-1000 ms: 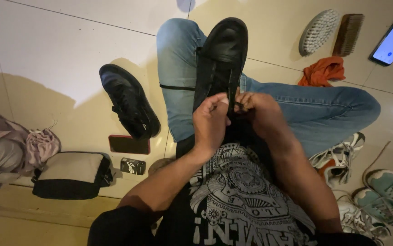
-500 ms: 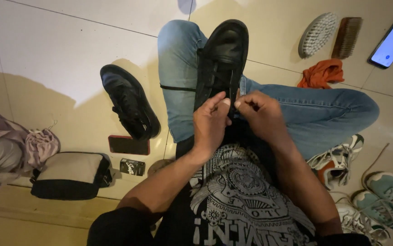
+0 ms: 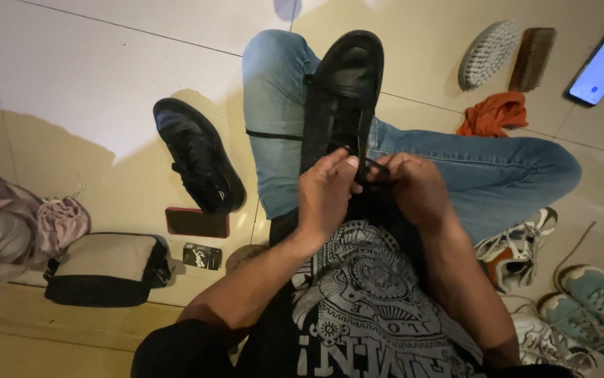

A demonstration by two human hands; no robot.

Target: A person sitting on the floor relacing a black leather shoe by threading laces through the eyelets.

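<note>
Entry, placed from the black shoe on the lap (image 3: 344, 91), largest first.

- Blue-jeaned legs (image 3: 456, 164): folded under the shoe, propping it sole-edge up, toe away from the person.
- Black shoe on the lap: black lace (image 3: 372, 150) runs up its front; the upper eyelets look threaded, the part near the hands is seemingly unfinished, though shadow hides it.
- Second black shoe (image 3: 200, 164): on the floor left of it, apart, untouched.
- Grey bag (image 3: 102, 269): further left, nearer the person.
- Left hand (image 3: 326, 192): at the shoe's near end, fingers closed, pinching the lace.
- Right hand (image 3: 414, 185): just beside it, fingers curled on the same lace.
- Two brushes (image 3: 487, 52) and orange cloth (image 3: 494, 112): right of the shoe, lying idle.
</note>
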